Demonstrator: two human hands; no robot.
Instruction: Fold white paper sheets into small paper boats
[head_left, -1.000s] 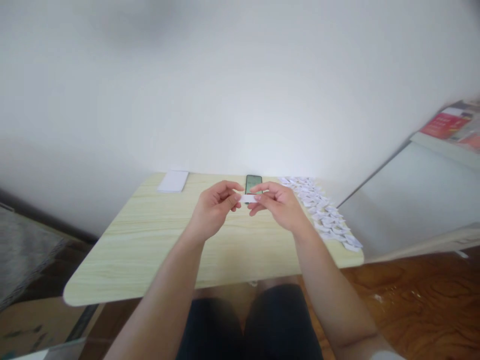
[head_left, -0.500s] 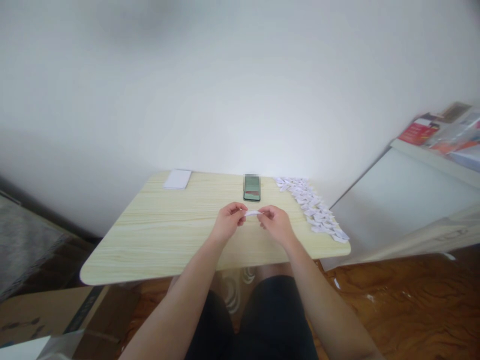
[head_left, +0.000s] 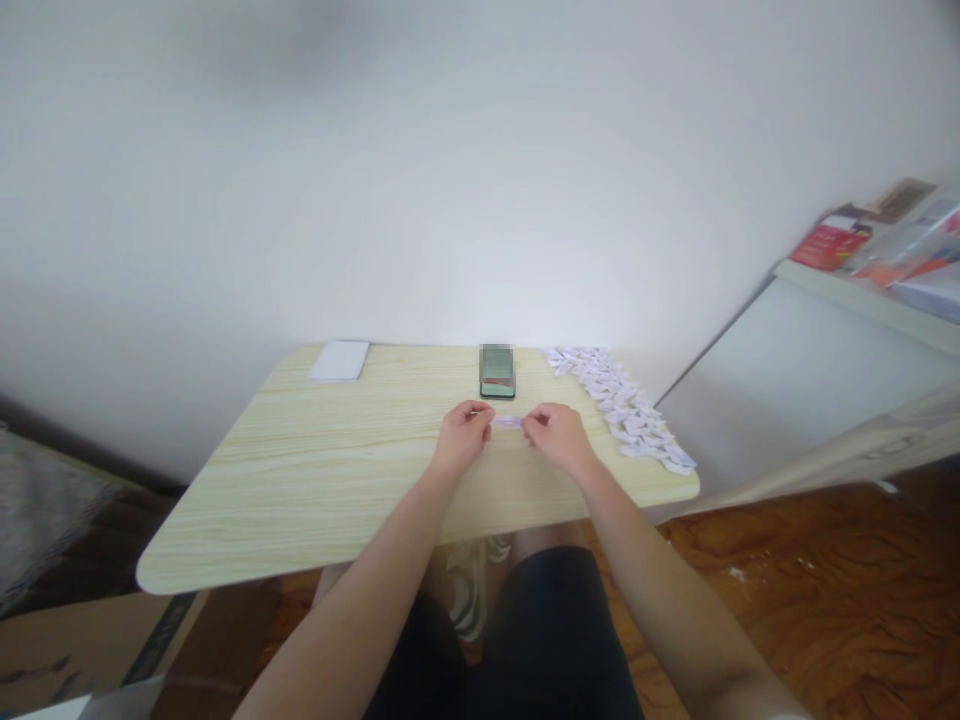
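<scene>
Between my two hands a small folded piece of white paper (head_left: 508,422) is stretched sideways, low over the table. My left hand (head_left: 465,432) pinches its left end with thumb and fingers. Its right end is in the closed fingertips of my right hand (head_left: 555,432). Just beyond the paper lies a phone (head_left: 498,372), its screen lit and partly pixelated. To the right, many small folded white paper pieces (head_left: 615,400) lie in overlapping rows along the table's edge.
A stack of white paper (head_left: 340,361) lies at the back left of the pale wooden table (head_left: 300,480). The wall stands behind. At right is a white cabinet (head_left: 757,360) with packets on top. A cardboard box (head_left: 82,640) sits on the floor at lower left.
Both hands have come down and nearer from in front of the phone, which now shows fully. They still hold the paper, which looked flatter before. The view has shifted slightly.
</scene>
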